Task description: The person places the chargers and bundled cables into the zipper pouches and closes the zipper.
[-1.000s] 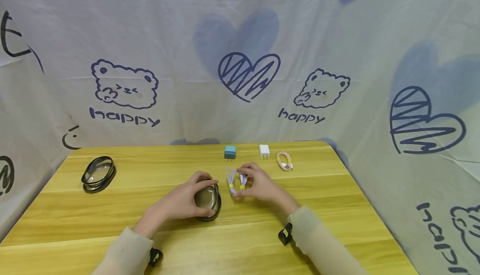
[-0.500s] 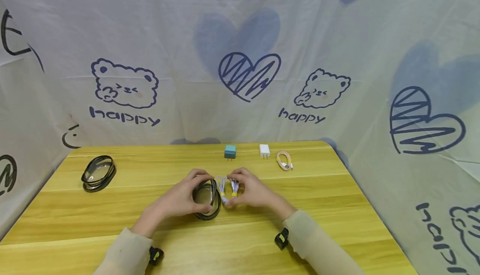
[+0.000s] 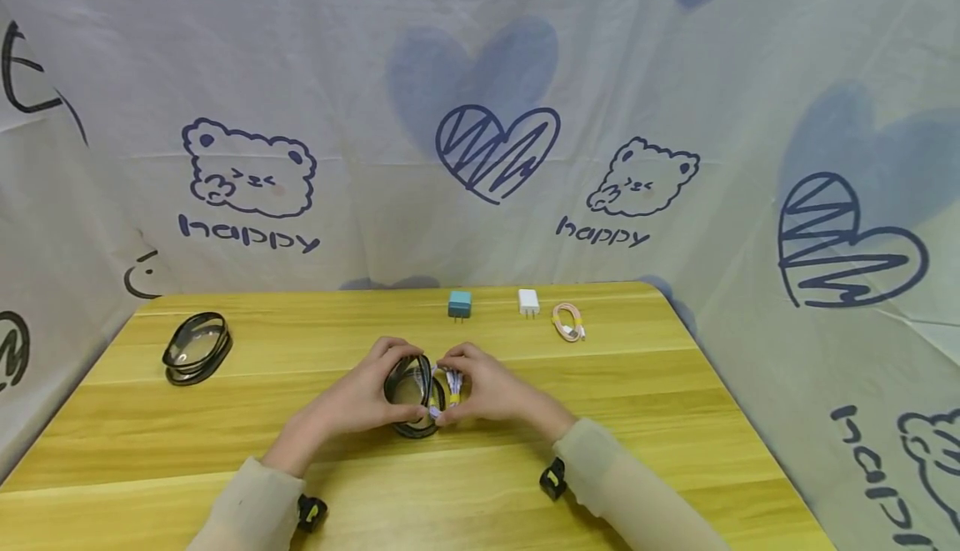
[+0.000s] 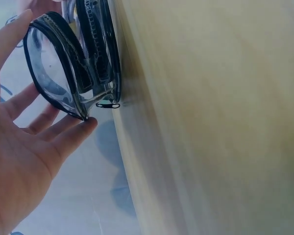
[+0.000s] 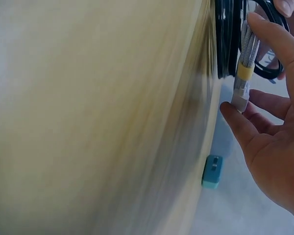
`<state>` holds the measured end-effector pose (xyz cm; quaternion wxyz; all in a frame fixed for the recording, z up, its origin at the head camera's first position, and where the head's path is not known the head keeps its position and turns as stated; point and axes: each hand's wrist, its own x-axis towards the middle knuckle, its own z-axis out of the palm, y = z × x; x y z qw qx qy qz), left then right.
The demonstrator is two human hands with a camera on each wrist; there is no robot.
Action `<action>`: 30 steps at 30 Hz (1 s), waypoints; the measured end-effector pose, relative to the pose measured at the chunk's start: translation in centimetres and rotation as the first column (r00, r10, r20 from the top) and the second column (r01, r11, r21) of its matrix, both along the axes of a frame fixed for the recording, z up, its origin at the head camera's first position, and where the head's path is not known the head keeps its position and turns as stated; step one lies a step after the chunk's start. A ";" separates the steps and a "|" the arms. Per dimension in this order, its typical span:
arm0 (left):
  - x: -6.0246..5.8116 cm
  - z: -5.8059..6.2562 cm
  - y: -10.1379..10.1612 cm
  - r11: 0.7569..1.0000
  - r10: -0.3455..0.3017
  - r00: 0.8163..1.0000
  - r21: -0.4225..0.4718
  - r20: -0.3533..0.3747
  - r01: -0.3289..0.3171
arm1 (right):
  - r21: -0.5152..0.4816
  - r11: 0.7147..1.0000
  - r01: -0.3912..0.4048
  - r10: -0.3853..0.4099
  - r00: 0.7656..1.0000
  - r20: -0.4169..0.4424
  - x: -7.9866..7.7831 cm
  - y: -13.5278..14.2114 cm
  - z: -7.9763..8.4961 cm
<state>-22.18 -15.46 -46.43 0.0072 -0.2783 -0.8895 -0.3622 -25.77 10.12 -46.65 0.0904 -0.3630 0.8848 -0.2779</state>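
Observation:
My left hand grips the upper half of a round clear zip pouch with black trim, thumb and fingers at opposite sides of its rim. The pouch gapes open toward the right, its lower half resting on the table, a zipper pull at its edge. In my right hand is a coiled lilac charging cable bound with yellow ties, pinched between thumb and fingers. The cable's left part overlaps the pouch's opening in the head view.
A second round pouch sits at the left of the wooden table. Along the back stand a teal charger plug, a white charger plug and a coiled pink cable. A printed cloth hangs behind.
My right hand has moved left with the lilac cable, from beside the pouch to its opening. The left hand keeps hold of the pouch, which now gapes wider.

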 end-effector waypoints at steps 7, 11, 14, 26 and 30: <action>-0.1 -0.2 0.0 1.000 0.005 1.000 0.009 0.002 -0.005 | 0.021 1.000 -0.015 0.015 1.000 0.006 0.1 -0.9 0.0; 0.1 -0.2 0.0 1.000 0.007 1.000 0.028 0.024 -0.008 | 0.014 0.999 -0.034 0.034 0.999 0.007 0.0 -1.2 0.0; 0.1 -0.2 0.0 0.999 0.014 0.998 0.043 0.056 -0.016 | 0.011 0.999 -0.051 0.051 0.999 0.003 -0.1 -1.4 -0.2; 0.4 -0.2 -0.7 0.992 -0.009 0.987 0.123 0.160 -0.011 | 0.087 0.993 -0.081 0.079 0.997 0.026 -0.2 -1.9 -0.5; 0.7 0.0 -1.0 0.992 -0.002 0.984 0.125 0.178 -0.020 | 0.106 0.992 -0.074 0.075 0.997 -0.001 -0.1 -1.9 -0.4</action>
